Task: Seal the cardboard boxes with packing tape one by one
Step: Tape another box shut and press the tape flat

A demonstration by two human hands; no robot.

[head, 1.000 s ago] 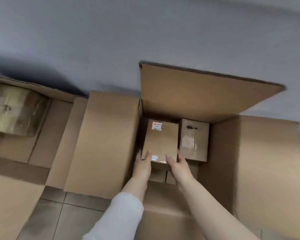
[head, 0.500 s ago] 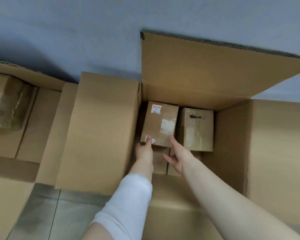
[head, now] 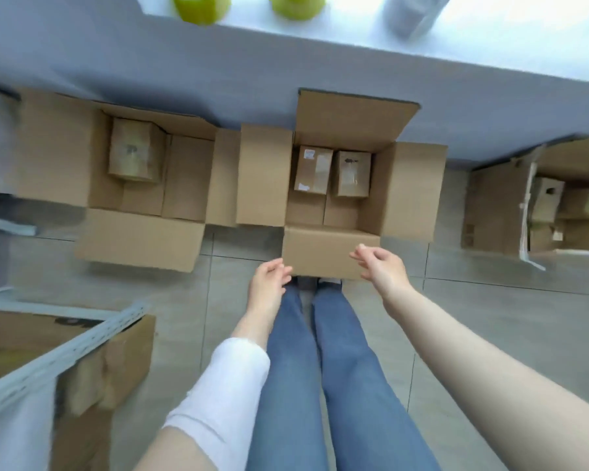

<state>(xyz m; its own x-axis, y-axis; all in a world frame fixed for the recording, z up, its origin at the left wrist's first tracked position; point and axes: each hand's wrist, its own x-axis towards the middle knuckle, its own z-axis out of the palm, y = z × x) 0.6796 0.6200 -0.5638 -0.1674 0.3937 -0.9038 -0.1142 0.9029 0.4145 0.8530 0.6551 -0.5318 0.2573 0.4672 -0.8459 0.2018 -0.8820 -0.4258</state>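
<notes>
Head view, person standing, looking down past own legs in blue jeans [head: 347, 368] onto a grey tiled floor [head: 490, 334].

Large open carton [head: 412, 192] straight ahead on the floor, against a grey wall panel [head: 150, 62]. All four flaps out: far flap stands up, left and right flaps spread flat, near flap [head: 330, 251] hangs toward the person. Inside, at the far end, two small boxes side by side and touching: left small box [head: 313, 169] with a white label at its top corner and a pale strip down its face; right small box [head: 351, 174] with a dark mark near the top (print unreadable). Bottom of the carton bare in front of them.

Left hand [head: 267, 278]: fingers loosely curled, empty, at the lower left corner of the near flap; contact with the flap edge possible but blur prevents a firm call. White sleeve band on that forearm.

Right hand [head: 383, 266]: half open, fingers spread and slightly bent, holding nothing, over the right end of the near flap.

Second open carton [head: 143, 239] to the left, one taped small box [head: 135, 149] in it. Third carton [head: 497, 212] at the right edge, contents blurred. Two green objects [head: 201, 6] on the white ledge at top.
</notes>
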